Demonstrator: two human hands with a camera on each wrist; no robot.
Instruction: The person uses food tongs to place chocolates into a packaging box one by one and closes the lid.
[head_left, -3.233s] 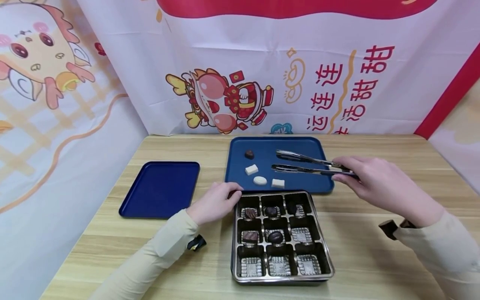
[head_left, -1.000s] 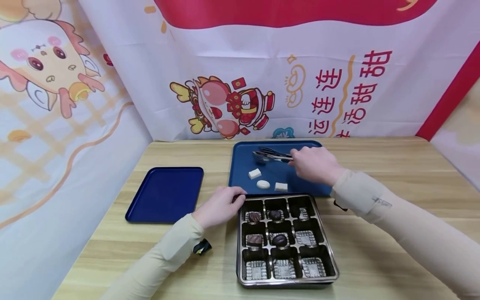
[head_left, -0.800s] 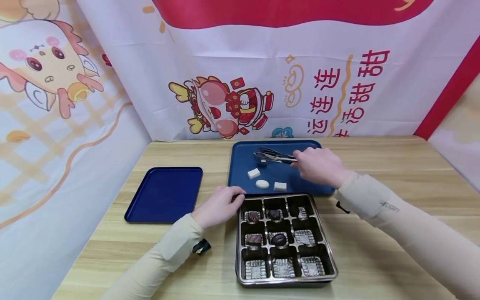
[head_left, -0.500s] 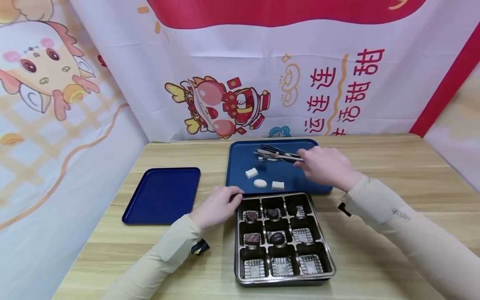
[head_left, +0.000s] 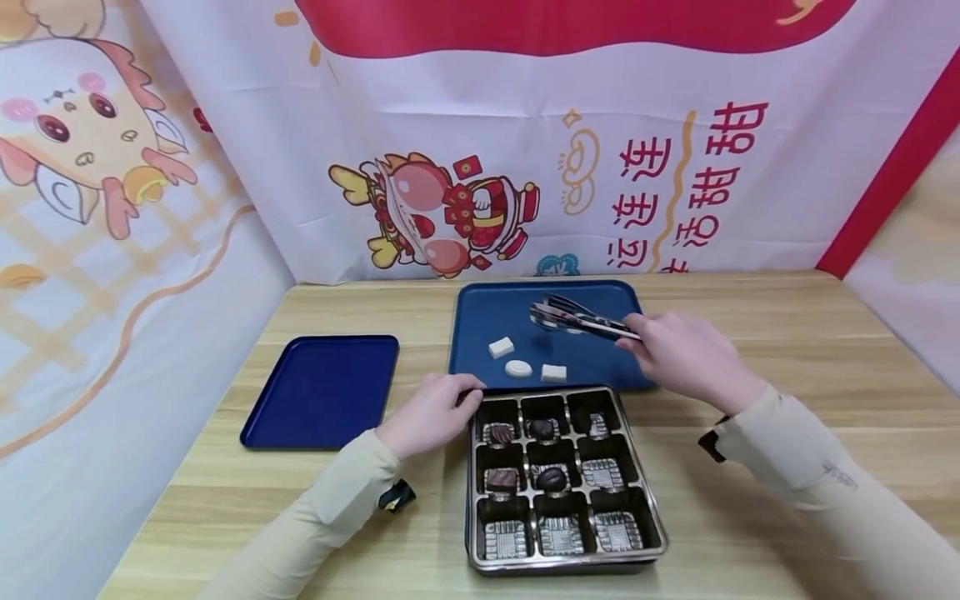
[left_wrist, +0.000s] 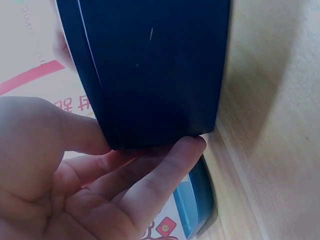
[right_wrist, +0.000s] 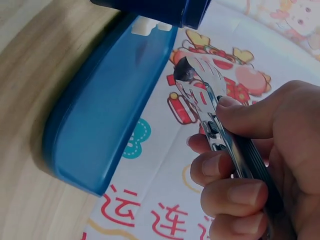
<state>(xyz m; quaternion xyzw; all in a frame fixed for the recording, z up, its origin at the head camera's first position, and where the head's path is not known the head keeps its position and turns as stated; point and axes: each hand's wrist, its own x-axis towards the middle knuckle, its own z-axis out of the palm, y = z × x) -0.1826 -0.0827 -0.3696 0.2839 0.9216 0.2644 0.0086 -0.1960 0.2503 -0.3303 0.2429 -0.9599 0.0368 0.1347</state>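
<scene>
My right hand [head_left: 686, 354] grips metal tongs [head_left: 581, 318] above the large blue tray [head_left: 480, 312]. In the right wrist view a dark chocolate [right_wrist: 185, 70] sits between the tongs' tips. Three white pieces, square [head_left: 501, 347], oval [head_left: 518, 368] and rectangular [head_left: 554, 373], lie on that tray. At the far left corner of the chocolate box [head_left: 570, 563], my left hand [head_left: 431, 412] holds on with thumb and fingers; the left wrist view shows fingertips [left_wrist: 192, 145] on the box's dark side. Dark chocolates fill several compartments, including a striped one [head_left: 499, 433] and a round one [head_left: 551, 478].
A smaller dark blue tray [head_left: 322, 392] lies on the wooden table [head_left: 757, 492] to the left of the box. Directly behind the box stands the large tray. A printed cloth [head_left: 480, 92] hangs along the table's back edge.
The tongs went from spread to closed, and the dark chocolate left the large tray in their tips. Lately my right hand has drawn them back rightward. My left hand stayed at the box corner.
</scene>
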